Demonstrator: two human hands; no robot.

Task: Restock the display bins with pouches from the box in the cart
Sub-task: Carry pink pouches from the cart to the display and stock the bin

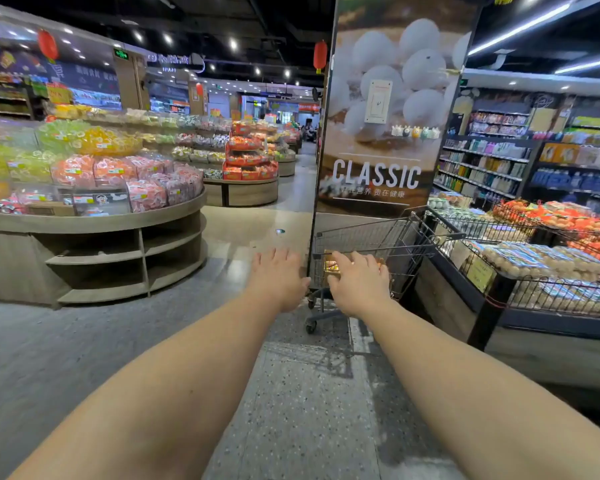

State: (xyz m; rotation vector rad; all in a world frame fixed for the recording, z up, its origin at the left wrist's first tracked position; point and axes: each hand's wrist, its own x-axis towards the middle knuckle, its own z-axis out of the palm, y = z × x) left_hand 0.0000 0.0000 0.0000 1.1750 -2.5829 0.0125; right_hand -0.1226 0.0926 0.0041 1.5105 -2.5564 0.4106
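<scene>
While both the left hand [277, 276] and right hand [358, 282] are stretched out open and empty, the cart [392, 251] is judged not yet reached, so its box [334, 265] must be approached.

A supermarket: round tiered display stands [94, 216] piled with bagged sweets, long shelves [482, 168] of bottled goods along the right wall, wire bins [534, 292] holding egg cartons, a wire shopping cart [371, 247], and red lanterns [320, 55] under ceiling spotlights.

The cart [378, 244] stands before a pillar [388, 109], round display [94, 216] left, wire bins [534, 237] right (box probably inside).
</scene>
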